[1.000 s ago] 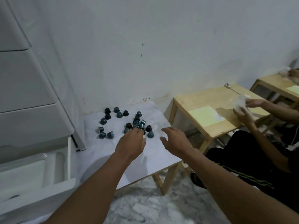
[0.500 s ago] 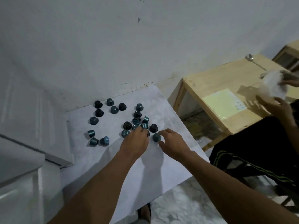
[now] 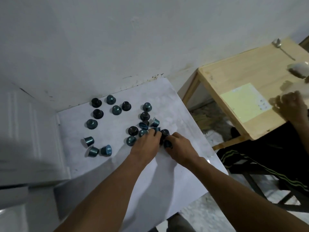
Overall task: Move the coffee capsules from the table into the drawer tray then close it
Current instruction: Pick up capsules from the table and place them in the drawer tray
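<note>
Several teal and black coffee capsules [image 3: 116, 109] lie scattered on the white marble table [image 3: 117, 161]. My left hand [image 3: 145, 144] lies over the near cluster, its fingertips curled onto a teal capsule [image 3: 157, 129]. Close beside it, my right hand [image 3: 179, 148] pinches a teal capsule [image 3: 167, 144] just in front of a black capsule [image 3: 164, 132]. Three teal capsules [image 3: 97, 147] lie tipped over at the left. The drawer tray is out of sight.
A white drawer cabinet [image 3: 28, 131] stands against the table's left edge. A wooden table [image 3: 247, 91] with a yellow sheet [image 3: 242, 102] and a spoon [image 3: 278, 44] stands at the right, where another person's hand [image 3: 291, 108] works. Marble floor lies below.
The camera has tilted down and closer, so the open drawer has left the view. Both hands reached forward into the near cluster, and the right hand took hold of a teal capsule.
</note>
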`<state>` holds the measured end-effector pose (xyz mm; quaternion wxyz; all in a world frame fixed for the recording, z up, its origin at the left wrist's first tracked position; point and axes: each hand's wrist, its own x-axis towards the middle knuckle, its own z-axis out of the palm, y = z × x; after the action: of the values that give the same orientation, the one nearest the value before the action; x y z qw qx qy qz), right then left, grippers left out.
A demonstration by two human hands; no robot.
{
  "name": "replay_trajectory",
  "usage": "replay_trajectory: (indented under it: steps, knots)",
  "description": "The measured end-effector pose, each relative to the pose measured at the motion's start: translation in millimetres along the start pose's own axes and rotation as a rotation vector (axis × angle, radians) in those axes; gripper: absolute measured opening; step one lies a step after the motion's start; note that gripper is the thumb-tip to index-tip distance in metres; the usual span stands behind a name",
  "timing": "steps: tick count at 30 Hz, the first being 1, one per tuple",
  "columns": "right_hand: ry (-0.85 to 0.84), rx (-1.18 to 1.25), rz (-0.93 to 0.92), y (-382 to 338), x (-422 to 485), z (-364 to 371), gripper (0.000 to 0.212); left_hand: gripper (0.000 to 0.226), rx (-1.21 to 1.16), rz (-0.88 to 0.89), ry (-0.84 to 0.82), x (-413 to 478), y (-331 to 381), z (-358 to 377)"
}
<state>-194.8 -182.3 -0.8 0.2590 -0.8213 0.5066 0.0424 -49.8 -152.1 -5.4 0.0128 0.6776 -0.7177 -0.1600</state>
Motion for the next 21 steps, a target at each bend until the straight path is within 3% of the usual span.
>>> replay_trajectory:
  steps: [7, 12, 14, 18, 21]
  knots:
    - [-0.029, 0.04, 0.003, 9.3, 4.0, -3.6, 0.025, 0.023, -0.13, -0.107, 0.008, 0.3, 0.9, -0.9]
    - [-0.042, 0.043, -0.01, 16.6, 5.3, -7.7, 0.019, 0.045, -0.148, -0.15, 0.048, -10.8, 0.1, 2.3]
    - [-0.059, 0.055, -0.019, 17.4, 6.3, -10.5, 0.02, 0.043, -0.158, -0.188, 0.058, -16.5, 1.9, 4.1]
    - [-0.094, 0.061, -0.128, 19.8, 2.8, -19.8, 0.034, 0.034, -0.247, -0.307, 0.11, -28.0, 12.7, 1.0]
    - [-0.095, 0.024, -0.223, 23.1, -1.9, -28.6, 0.032, 0.033, -0.368, -0.447, 0.166, -38.9, 27.5, -8.8]
